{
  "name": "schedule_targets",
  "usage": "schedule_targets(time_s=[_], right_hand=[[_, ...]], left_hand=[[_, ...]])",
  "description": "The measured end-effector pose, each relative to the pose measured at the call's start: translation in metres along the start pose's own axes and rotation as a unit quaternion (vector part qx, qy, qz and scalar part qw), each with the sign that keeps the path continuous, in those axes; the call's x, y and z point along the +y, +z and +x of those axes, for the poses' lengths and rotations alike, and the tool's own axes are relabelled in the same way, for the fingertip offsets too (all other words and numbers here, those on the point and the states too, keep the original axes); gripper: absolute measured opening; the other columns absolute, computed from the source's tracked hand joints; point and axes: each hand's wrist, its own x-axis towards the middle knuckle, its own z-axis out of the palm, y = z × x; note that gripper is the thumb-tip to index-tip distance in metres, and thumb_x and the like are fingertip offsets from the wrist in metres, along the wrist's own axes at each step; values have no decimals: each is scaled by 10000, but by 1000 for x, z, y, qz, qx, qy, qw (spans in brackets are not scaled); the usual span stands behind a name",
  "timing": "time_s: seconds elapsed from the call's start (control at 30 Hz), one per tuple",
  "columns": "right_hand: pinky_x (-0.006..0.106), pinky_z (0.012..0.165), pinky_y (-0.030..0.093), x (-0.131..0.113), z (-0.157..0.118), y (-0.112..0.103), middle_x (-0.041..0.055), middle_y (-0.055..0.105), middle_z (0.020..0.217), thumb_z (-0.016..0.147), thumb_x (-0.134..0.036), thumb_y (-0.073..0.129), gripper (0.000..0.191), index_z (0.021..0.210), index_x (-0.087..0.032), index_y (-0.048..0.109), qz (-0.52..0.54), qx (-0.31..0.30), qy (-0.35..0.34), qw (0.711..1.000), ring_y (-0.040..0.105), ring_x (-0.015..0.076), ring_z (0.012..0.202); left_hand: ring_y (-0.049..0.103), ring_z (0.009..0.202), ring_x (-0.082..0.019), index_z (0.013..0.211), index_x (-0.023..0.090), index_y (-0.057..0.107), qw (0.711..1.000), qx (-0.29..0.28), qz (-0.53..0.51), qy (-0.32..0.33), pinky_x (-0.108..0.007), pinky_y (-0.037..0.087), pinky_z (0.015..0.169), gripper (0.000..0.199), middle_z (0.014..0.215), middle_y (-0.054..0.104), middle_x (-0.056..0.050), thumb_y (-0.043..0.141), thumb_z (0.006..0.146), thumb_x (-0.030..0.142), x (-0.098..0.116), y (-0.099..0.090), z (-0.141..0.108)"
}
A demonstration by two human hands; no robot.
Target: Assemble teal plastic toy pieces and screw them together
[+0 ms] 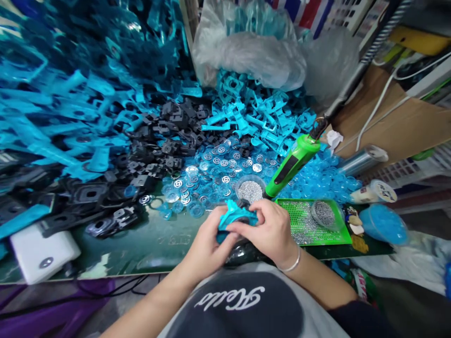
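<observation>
Both my hands are closed around a blue plastic part at the front edge of the table. My left hand wraps its left side, thumb lying along the bottom. From the right, my right hand pinches it between thumb and fingers, where a dark piece shows against the blue. Just beyond the hands stands a small tub of tiny silvery screws. A green electric screwdriver hangs tip-down behind my right hand. My fingers hide much of the part.
Blue plastic parts heap up at left, black parts beside them, clear blue discs in the middle. A green tray with loose screws lies right, near a tub of blue pieces. A white box sits front left.
</observation>
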Motion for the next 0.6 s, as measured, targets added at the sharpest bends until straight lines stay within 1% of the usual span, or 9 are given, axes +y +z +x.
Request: schedule_targets(time_s=[0.03,0.1,0.17,0.2,0.3,0.37,0.47,0.53,0.6], right_hand=[[381,778,589,0,3,-1,33,649,773,666,-604,884,487,880,-240,642,-21,-9,-26,999,670,223,792],[389,846,586,3,7,-2,74,672,983,715,-625,842,527,1039,-244,677,11,-74,-67,995,671,240,932],[364,848,592,7,7,-3,83,668,1070,808,-593,780,455,1081,-242,687,87,-141,-114,980,677,222,960],[356,854,594,9,5,-2,83,674,1077,834,-570,766,416,1072,-238,687,119,-156,-133,971,684,214,964],[356,911,593,14,1,2,83,711,1079,810,-533,803,435,1093,-232,664,176,-159,-181,954,702,223,1025],[348,949,586,17,2,4,79,733,1108,812,-484,816,437,1140,-243,659,171,-168,-183,953,706,223,1068],[359,1052,540,29,17,-3,47,755,1197,822,-392,828,378,1156,-273,694,14,-211,-132,968,686,229,1172],[378,1059,528,48,35,-13,51,766,1195,898,-328,756,244,1128,-252,725,-130,-218,-75,964,691,233,1170],[399,982,546,73,57,-23,124,775,1138,991,-233,597,188,1088,-174,747,-238,-195,-16,951,715,250,1083]], left_hand=[[639,1053,-280,1148,233,654,1000,-1,-10,-4,-382,505,943,263,1133,676,-100,668,885,231,-2,-3,-2],[649,1080,-308,1142,238,679,998,-1,-48,-27,-405,507,962,306,1154,695,-110,737,844,276,-9,-10,-6],[674,1036,-316,1239,261,647,987,-7,-136,-87,-417,533,928,516,1143,711,-109,829,773,388,-17,-13,-11],[692,974,-309,1308,277,608,970,-13,-203,-132,-419,553,882,627,1114,721,-104,827,762,497,-22,-13,-13],[718,849,-302,1361,288,595,863,-75,-401,-297,-444,588,796,767,1028,747,-105,646,782,789,-35,-1,-12],[724,769,-310,1190,232,713,802,-128,-449,-371,-472,600,738,716,933,758,-129,569,809,821,-41,10,-6],[694,621,-242,966,158,768,728,-181,-511,-419,-406,599,623,648,873,760,-156,639,784,766,-48,19,3],[701,660,-190,995,159,768,677,-159,-577,-428,-309,587,610,578,947,771,-140,738,740,677,-52,16,5],[720,750,-183,1080,188,758,658,-112,-618,-416,-253,571,611,533,1015,775,-114,809,706,563,-57,10,4]])
